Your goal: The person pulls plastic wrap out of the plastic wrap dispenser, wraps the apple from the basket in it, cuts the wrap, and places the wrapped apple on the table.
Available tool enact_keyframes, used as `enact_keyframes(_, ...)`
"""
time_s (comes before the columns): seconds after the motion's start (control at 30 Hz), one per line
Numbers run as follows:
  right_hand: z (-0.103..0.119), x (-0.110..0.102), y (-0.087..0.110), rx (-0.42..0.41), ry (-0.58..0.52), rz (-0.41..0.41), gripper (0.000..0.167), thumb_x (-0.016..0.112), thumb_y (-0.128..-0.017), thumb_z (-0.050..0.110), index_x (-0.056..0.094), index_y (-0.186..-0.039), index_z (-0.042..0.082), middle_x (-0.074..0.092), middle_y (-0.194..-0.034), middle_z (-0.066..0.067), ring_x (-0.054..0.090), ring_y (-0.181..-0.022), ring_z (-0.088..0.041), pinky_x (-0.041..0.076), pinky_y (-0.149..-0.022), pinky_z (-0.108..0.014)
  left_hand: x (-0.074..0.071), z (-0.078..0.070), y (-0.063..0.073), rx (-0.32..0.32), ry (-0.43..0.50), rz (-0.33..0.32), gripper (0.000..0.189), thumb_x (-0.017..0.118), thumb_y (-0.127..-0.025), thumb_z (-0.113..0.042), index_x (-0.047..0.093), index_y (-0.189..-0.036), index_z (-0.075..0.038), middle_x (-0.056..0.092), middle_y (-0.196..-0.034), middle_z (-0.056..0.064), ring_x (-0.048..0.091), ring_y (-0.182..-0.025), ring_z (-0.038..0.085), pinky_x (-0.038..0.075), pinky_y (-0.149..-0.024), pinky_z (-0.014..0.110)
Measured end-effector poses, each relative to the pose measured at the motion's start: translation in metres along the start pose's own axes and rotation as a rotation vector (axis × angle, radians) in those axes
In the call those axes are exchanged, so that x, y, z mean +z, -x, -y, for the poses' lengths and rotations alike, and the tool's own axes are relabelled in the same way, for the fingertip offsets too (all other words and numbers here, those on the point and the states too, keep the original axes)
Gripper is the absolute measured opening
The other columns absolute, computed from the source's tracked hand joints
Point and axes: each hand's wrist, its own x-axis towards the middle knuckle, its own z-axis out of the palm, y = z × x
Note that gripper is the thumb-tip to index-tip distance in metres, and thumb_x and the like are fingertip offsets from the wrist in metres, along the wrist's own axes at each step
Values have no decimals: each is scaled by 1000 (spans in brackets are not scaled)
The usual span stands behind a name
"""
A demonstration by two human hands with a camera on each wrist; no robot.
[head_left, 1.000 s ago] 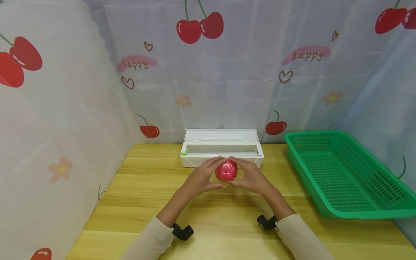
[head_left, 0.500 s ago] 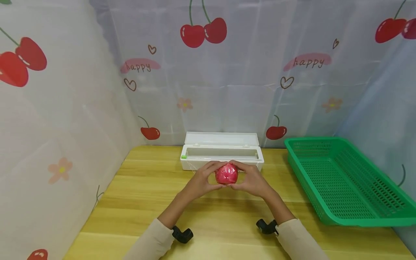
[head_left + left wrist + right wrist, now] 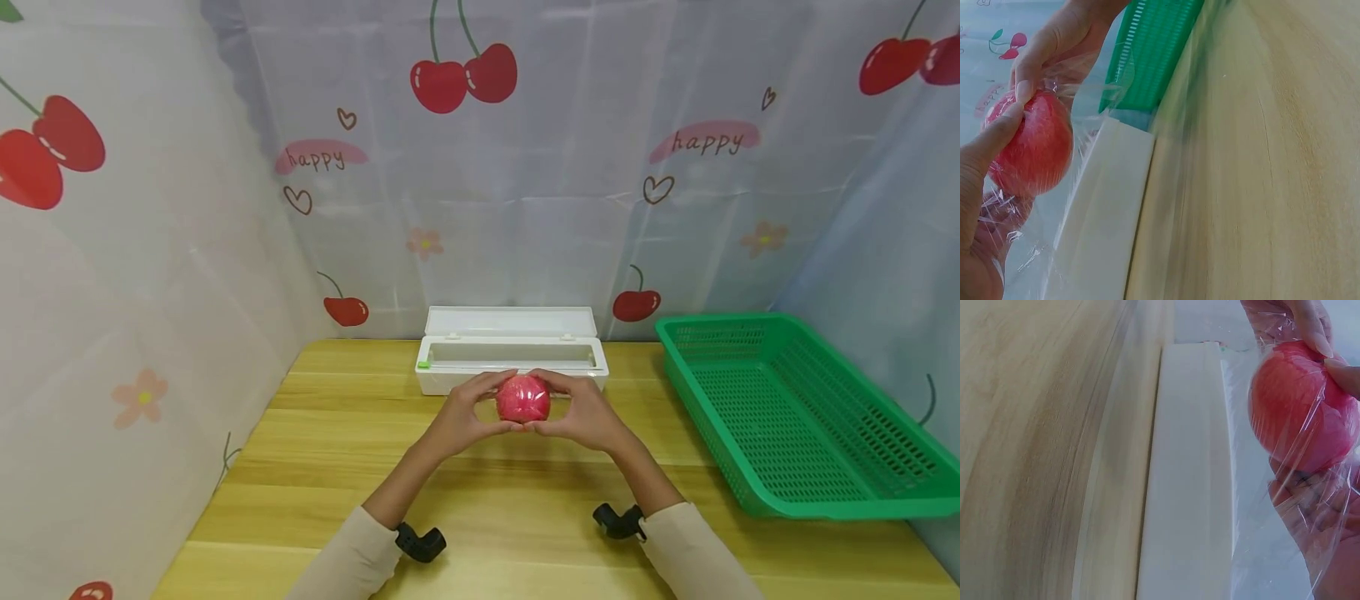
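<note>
A red apple, loosely wrapped in clear cling film, is held up between both hands above the table. My left hand grips it from the left, fingers over the far side and thumb on the near side. From the right, my right hand holds it the same way. Both thumbs meet on the apple in the left wrist view, pressing the film against it. Loose, wrinkled film spreads past the fruit around the fingers. Just behind the hands stands a white cling film dispenser box with its lid raised.
A green plastic basket with a slotted floor stands on the right of the wooden table. Curtains printed with cherries enclose the back and sides. The dispenser has a small green slider at its left end.
Both thumbs have closed in beneath the apple and now meet, pressing the film onto it. The apple has turned slightly between the hands. The head view has shifted a little.
</note>
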Motion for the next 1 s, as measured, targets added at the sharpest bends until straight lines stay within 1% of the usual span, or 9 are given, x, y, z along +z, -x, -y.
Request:
enact_keyframes(0.17,2,-1,0,29,-25,14,72,92,-75,29,63,-137,7,68,-129,-9,68,-113,-28,57,-91,-55,-1,0,1,-24,25,2,76,89,-78,-16,55,-146,-13,63,-134,2,60,-124,21,54,-98,35)
enact_keyframes(0.3,2,-1,1,44,-35,25,74,92,-75,31,62,-137,4,68,-129,-10,67,-114,-28,56,-92,-56,-2,-2,2,-52,23,15,75,89,-79,-18,55,-146,-13,62,-137,1,60,-123,20,54,-98,32)
enact_keyframes(0.37,1,-1,1,55,-45,30,74,91,-76,32,62,-138,4,68,-129,-10,67,-114,-27,56,-92,-56,-3,-3,3,-66,46,27,74,88,-80,-18,55,-146,-13,62,-138,2,61,-123,20,54,-98,32)
enact_keyframes(0.53,0,-1,4,101,-104,52,71,90,-78,29,62,-138,5,69,-128,-8,67,-113,-25,57,-93,-51,-3,-4,4,-93,126,45,70,86,-83,-17,56,-145,-14,61,-140,3,63,-123,20,54,-98,32)
enact_keyframes(0.6,1,-1,5,116,-111,57,69,90,-78,27,62,-138,5,69,-128,-8,67,-113,-24,57,-94,-46,-2,-4,6,-104,145,44,67,85,-84,-19,57,-145,-15,62,-140,1,62,-123,18,54,-98,32)
enact_keyframes(0.67,1,-1,6,120,-117,59,68,89,-79,24,62,-138,4,68,-130,-8,66,-116,-25,56,-96,-45,-2,-5,6,-110,154,37,65,85,-85,-21,58,-144,-17,62,-139,-1,62,-123,15,55,-98,31)
enact_keyframes(0.8,-1,1,6,109,-138,66,67,87,-82,21,60,-142,7,66,-135,-7,64,-120,-26,54,-100,-45,-4,-8,6,-84,142,18,61,84,-86,-22,60,-142,-16,65,-136,-1,65,-118,15,57,-94,31)
enact_keyframes(0.9,-2,1,4,86,-142,71,67,85,-84,23,58,-144,11,64,-137,-6,63,-120,-25,54,-100,-45,-7,-8,5,-57,114,11,59,84,-86,-24,62,-140,-15,67,-133,2,67,-116,16,58,-91,30)
enact_keyframes(1.0,-1,0,1,75,-128,58,70,85,-84,26,56,-147,14,64,-138,-6,64,-120,-25,54,-100,-47,-9,-6,2,-62,102,6,57,83,-87,-24,62,-140,-15,68,-132,2,67,-113,16,58,-90,29)
